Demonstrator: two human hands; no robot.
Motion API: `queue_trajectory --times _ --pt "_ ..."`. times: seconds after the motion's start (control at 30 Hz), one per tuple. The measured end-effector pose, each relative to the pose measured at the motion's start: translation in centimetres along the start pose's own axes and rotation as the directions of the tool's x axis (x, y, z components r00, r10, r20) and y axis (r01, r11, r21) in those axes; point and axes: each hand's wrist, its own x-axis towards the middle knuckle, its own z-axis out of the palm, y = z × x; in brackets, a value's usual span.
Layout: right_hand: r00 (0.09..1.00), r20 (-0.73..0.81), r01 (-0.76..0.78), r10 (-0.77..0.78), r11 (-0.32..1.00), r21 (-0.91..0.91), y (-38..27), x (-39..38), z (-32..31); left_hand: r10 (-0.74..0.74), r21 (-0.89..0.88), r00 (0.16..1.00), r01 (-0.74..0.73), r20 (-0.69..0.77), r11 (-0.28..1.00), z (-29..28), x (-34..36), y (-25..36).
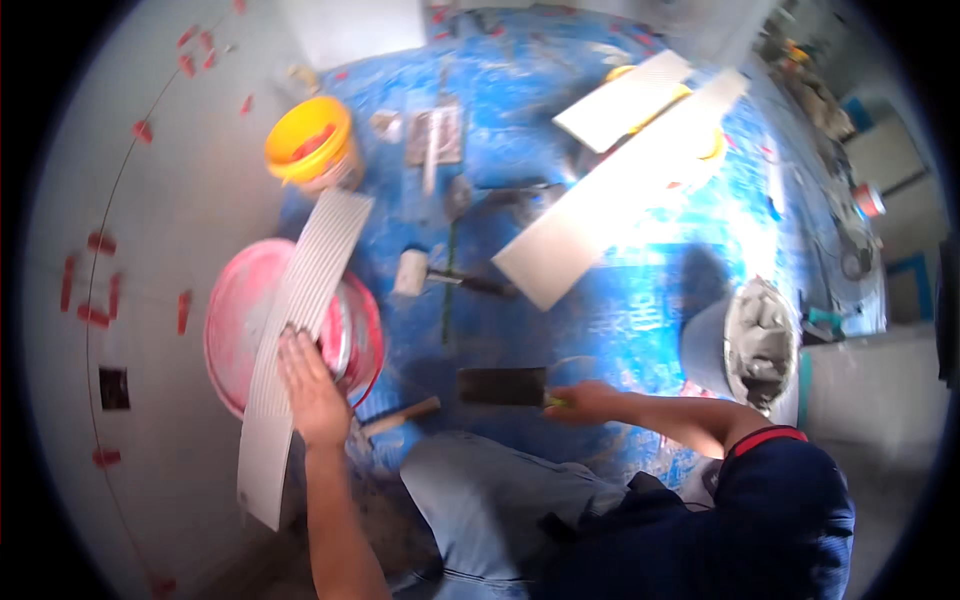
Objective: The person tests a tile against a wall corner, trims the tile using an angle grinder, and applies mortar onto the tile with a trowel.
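My left hand (315, 390) lies flat with outstretched fingers on a long pale strip (322, 240) whose upper face is covered in parallel ridges. That strip rests slanting across a round pink bucket (235, 315), with both ends reaching past the rim. In my right hand (588, 402) is a trowel (503, 386) with a dark rectangular blade and a yellow-green handle. The blade points left and is apart from the strip. Grey mortar (762, 345) fills a tilted-looking grey bucket (708, 350) at the right, beyond my right forearm.
A yellow bucket (312, 150) stands near the wall (150, 240), which bears red pieces. On the blue-covered floor (400, 335) lie a white-headed mallet (410, 272), a wooden-handled tool (400, 415) and a float (433, 145). Smooth pale planks (590, 225) rest at the far right.
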Motion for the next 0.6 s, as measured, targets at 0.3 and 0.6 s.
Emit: queue_trajectory --times 0.3,0.6 --pt "0.808 -0.393 0.016 0.439 0.650 0.760 13.7 -30.8 -2.4 0.009 0.089 1.000 -0.011 0.023 0.996 -4.1 -0.9 8.1" --pt "0.564 -0.592 -0.585 0.576 0.784 0.206 26.3 -50.1 -4.0 0.019 -0.153 0.990 0.002 0.137 0.988 -9.1 -4.8 11.8"
